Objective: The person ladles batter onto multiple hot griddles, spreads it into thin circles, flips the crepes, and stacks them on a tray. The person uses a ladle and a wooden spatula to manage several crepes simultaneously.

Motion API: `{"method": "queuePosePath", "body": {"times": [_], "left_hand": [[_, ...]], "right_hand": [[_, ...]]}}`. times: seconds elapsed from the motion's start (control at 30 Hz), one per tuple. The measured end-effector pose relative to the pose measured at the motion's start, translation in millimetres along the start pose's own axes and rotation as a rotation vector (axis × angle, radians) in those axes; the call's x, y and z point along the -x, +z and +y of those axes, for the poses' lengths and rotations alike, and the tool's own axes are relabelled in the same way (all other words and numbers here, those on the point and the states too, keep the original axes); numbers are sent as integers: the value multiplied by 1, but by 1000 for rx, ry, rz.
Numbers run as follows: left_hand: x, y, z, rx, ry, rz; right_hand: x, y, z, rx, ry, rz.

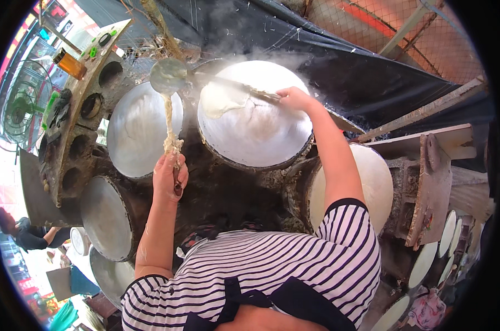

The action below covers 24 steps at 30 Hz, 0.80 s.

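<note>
My left hand [167, 179] is closed around the handle of a ladle [169, 76]. Batter coats that handle, and the round bowl hangs beyond the far edge of the left griddle [142, 124]. Stretched forward, my right hand [295, 100] grips a long thin spreader [265, 95]; steam blurs its far end. The blade lies over the large round griddle [266, 138] in front of me. Pale batter [221, 99] covers part of this griddle's left and far side, while bare metal shows nearer me.
Another griddle [105, 218] is at the left, and a pale round sheet [374, 179] covers one at the right. A block ledge [76, 127] carries an orange-brown container [69, 64]. Beyond are a fan [23, 107], a person [32, 234] and a dark tarp [360, 77].
</note>
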<state>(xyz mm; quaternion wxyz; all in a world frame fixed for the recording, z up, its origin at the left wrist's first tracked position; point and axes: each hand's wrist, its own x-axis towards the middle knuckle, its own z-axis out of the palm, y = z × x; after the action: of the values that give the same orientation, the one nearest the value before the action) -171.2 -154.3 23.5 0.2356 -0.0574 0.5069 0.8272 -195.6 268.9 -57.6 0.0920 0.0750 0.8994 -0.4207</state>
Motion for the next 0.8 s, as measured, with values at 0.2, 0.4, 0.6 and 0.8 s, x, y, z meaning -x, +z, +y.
{"method": "queuePosePath", "body": {"times": [0.2,0.4,0.6,0.8], "left_hand": [[9,-8,-1,-45,44,11],[28,-8,-4,-43,48,65],[32,-27,-6,-70,5,45],[28,-53,4,-75,-1,-35]], "right_hand": [[37,-25,-13,17,130,-267],[-8,-18,-16,62,30,-214],[43,-40,-17,108,129,-369],[181,29,-7,-227,184,197]]}}
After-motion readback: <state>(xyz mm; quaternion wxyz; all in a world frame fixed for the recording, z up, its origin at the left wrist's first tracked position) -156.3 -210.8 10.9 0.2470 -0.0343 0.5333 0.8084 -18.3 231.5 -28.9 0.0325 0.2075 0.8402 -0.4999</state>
